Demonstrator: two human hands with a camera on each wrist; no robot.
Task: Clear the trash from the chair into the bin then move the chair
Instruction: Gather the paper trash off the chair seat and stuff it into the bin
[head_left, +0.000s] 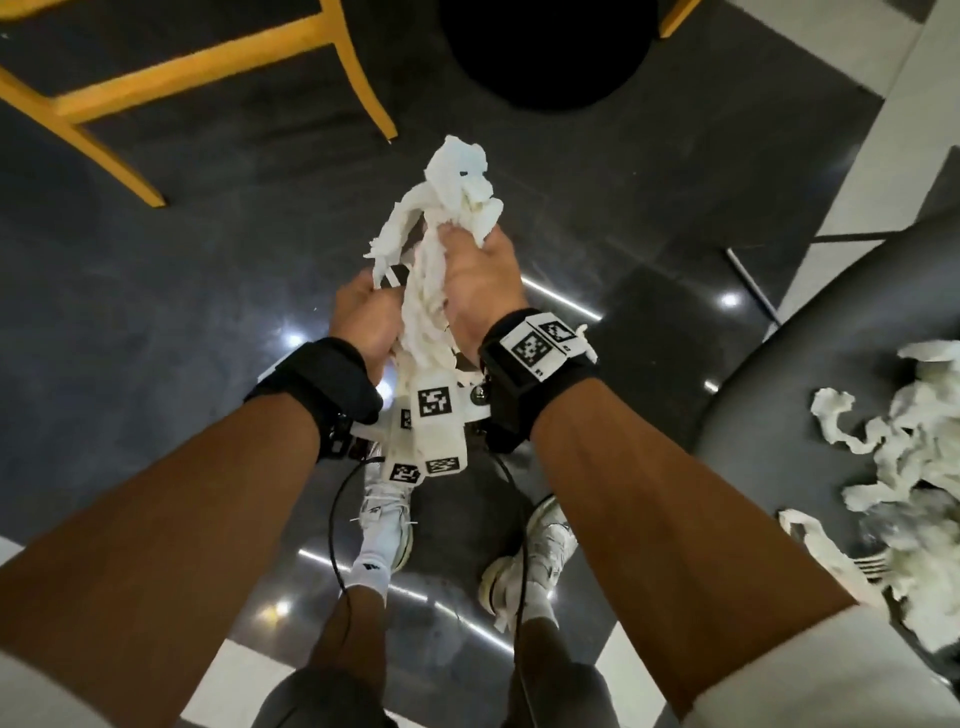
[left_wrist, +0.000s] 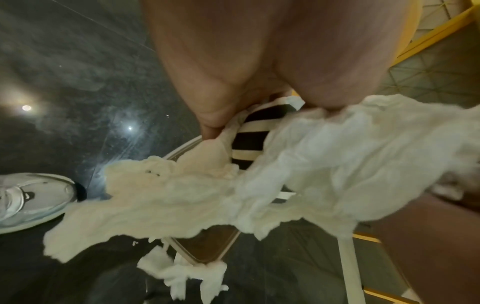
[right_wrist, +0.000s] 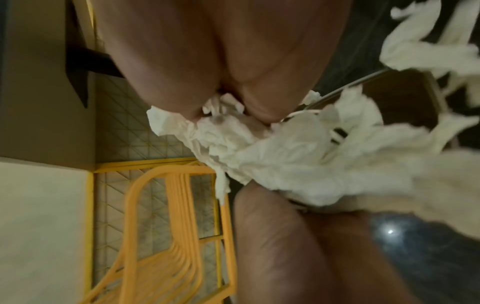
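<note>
Both hands close their grip on one long bundle of torn white tissue (head_left: 436, 244), held upright above the dark polished floor (head_left: 171, 291). The left hand (head_left: 366, 325) has its fingers curled round the lower part of the bundle at about seven o'clock from the centre of the head view, and the right hand (head_left: 480, 280) squeezes the upper part just beside it, with crumpled paper bulging out above the knuckles toward twelve o'clock. In the left wrist view the tissue hangs in ragged sheets below the palm, and a black-and-white striped piece (left_wrist: 255, 135) is caught inside the wad; what it is cannot be told. The right wrist view shows the paper pinched between thumb and fingers, blurred at its edges.

More shredded tissue (head_left: 904, 478) lies heaped on the seat of the dark grey chair (head_left: 810, 374) at three to four o'clock, well apart from the hands. A round black shape (head_left: 545, 47) sits on the floor at twelve o'clock, beyond the raised bundle; whether it is the bin cannot be told for certain. Yellow chair legs (head_left: 363, 88) stand at ten to eleven o'clock. White trainers (head_left: 387, 514) show at six o'clock, under the wrists, with black cables hanging from the black wrist straps (head_left: 524, 374) that carry square printed markers.
</note>
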